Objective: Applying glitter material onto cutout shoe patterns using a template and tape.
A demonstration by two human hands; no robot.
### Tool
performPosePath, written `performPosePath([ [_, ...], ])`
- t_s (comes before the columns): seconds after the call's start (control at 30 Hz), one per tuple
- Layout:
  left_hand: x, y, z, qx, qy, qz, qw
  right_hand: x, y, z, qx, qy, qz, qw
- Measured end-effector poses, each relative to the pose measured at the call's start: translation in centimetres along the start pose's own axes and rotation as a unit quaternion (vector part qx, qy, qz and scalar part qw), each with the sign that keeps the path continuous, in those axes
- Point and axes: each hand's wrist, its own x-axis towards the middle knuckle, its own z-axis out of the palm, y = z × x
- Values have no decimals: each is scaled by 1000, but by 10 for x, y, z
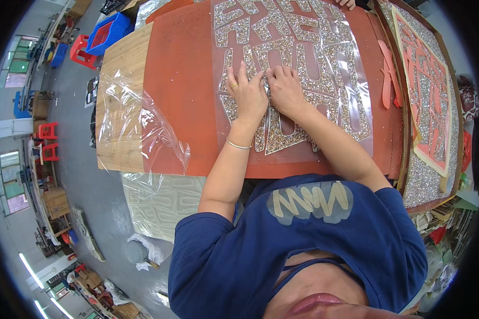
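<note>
A clear film sheet (363,139) bearing several glittery rhinestone pieces (282,139) lies on the red work surface (181,80) before me. The pieces have angular outlines with elongated cut-out slots. My left hand (246,94), with a ring and a bangle on its arm, rests on the pieces with its fingers apart and its thumb toward the other hand. Close beside it, my right hand (286,91) has its fingers bent and drawn together against the sheet. Whatever lies under its fingertips is hidden.
Another person's hand (347,3) touches the far edge. Crumpled clear film (162,133) spreads over the wooden board (120,69) at left. At right, a glitter-covered tray (418,191) holds a pink cut-out stencil (428,101), near loose pink strips (387,80). Blue crates (109,34) stand far left.
</note>
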Motion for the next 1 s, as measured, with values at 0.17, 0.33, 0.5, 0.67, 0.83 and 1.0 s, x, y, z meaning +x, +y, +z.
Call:
performPosePath([
  [0.17, 4, 2, -6, 17, -24, 31, 999, 2, 9, -12, -11, -72, -62, 995],
  [0.33, -3, -6, -7, 16, -44, 28, 999, 4, 40, 0, 199, -81, 62, 975],
  [0.5, 1, -13, -2, 23, -29, 50, 998, 1, 44, 13, 559, 11, 283, 779],
  [0.67, 7, -17, 0, 21, -48, 48, 997, -3, 28, -3, 287, -64, 115, 949],
  [0.83, 1, -14, 4, 13, -46, 50, 998, -11, 17, -16, 66, -82, -16, 994],
  [1.0, 0, -10, 8, -14, -31, 67, 997, -7, 8, -23, -36, -118, -116, 986],
])
